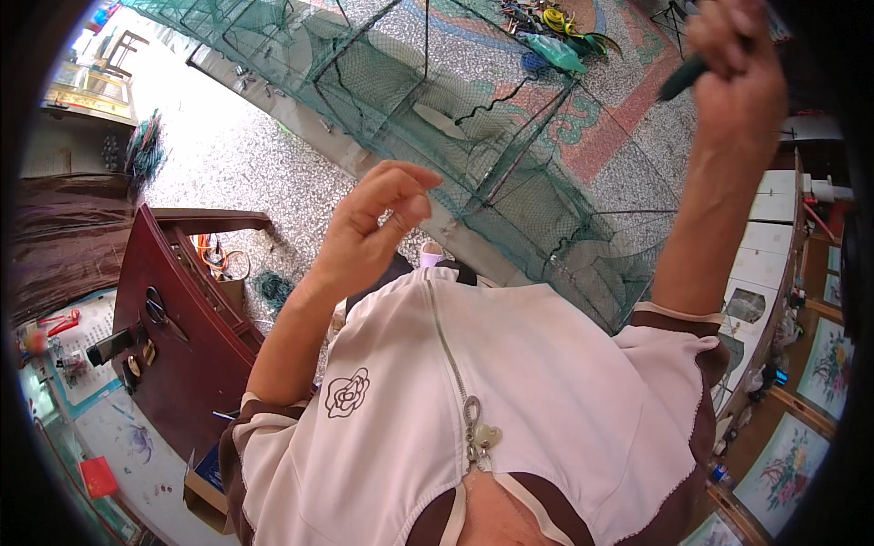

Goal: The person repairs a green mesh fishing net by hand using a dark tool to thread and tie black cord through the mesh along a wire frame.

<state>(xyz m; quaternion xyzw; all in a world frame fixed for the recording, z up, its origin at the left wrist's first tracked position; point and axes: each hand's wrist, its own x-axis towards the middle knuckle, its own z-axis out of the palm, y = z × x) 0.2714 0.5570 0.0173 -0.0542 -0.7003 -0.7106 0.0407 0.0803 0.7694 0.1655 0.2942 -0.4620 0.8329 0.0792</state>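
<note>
My right hand [737, 82] is raised at the upper right with its fingers wrapped round a dark green object [678, 84], perhaps a netting tool, whose tapered end points down-left. Near the middle, my left hand [378, 218] has curled fingers with the thumb drawn in to them; whether a thin strand is between them I cannot make out. Beyond both hands, a long green mesh net trap [428, 118] on dark frames stretches diagonally across the view from upper left to lower right.
A dark red wooden furniture piece [173, 364] with scissors stands at my left. A tangle of green cord [273, 289] lies on the speckled floor [209, 164]. Coloured straps and bags [555, 50] lie beyond the net. White cabinets [769, 209] line the right.
</note>
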